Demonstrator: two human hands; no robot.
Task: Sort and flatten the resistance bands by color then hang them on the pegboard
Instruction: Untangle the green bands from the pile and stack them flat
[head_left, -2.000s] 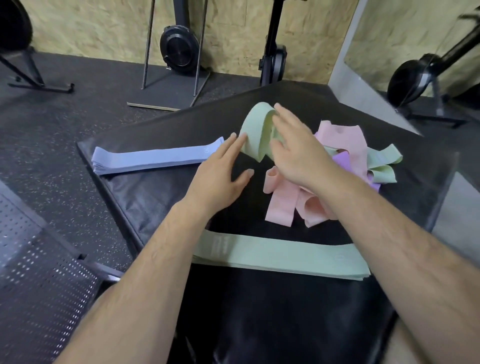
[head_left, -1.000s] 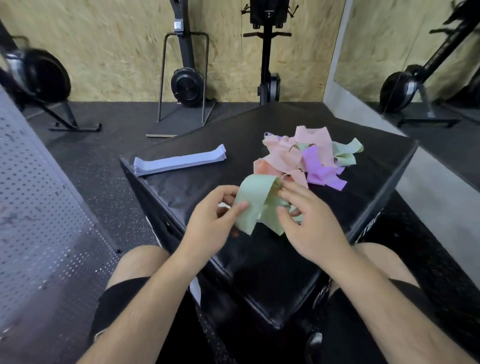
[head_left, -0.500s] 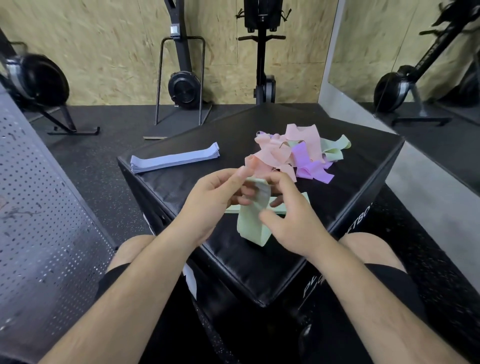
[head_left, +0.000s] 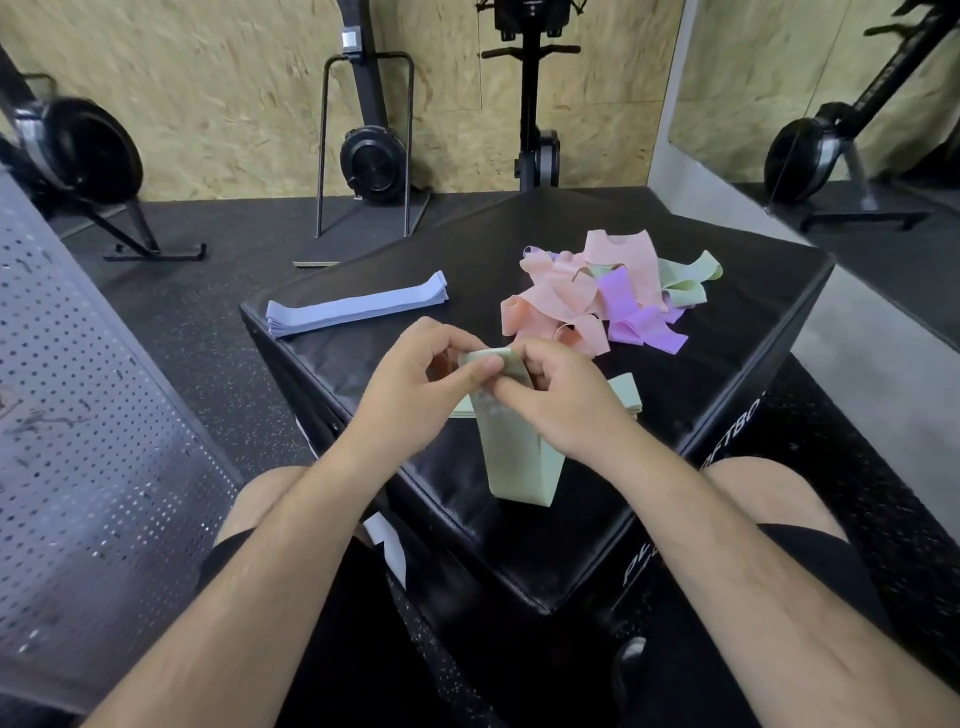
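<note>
The sorting is partly done and, judging by the bare pegboard (head_left: 93, 415) at the left, no hanging has begun. A flattened blue stack (head_left: 358, 309) lies by the left corner of the box (head_left: 701, 364), along its far-left edge, and looks finished. A flat green stack (head_left: 626, 397) sits near the middle of the box, mostly hidden behind the hands, with only its right end showing. Above it, the left hand (head_left: 415, 384) and right hand (head_left: 561, 400) both pinch the top fold of one green band (head_left: 519, 462) between thumb and fingers. The band hangs down toward the near corner, not yet laid flat. The step in hand seems to be straightening this band before adding it to the green stack. A tangled pile (head_left: 597, 296) of pink, purple and green bands remains toward the right corner, unsorted. So pink and purple have no stacks yet, more green waits in the pile, and all the hanging is left.
</note>
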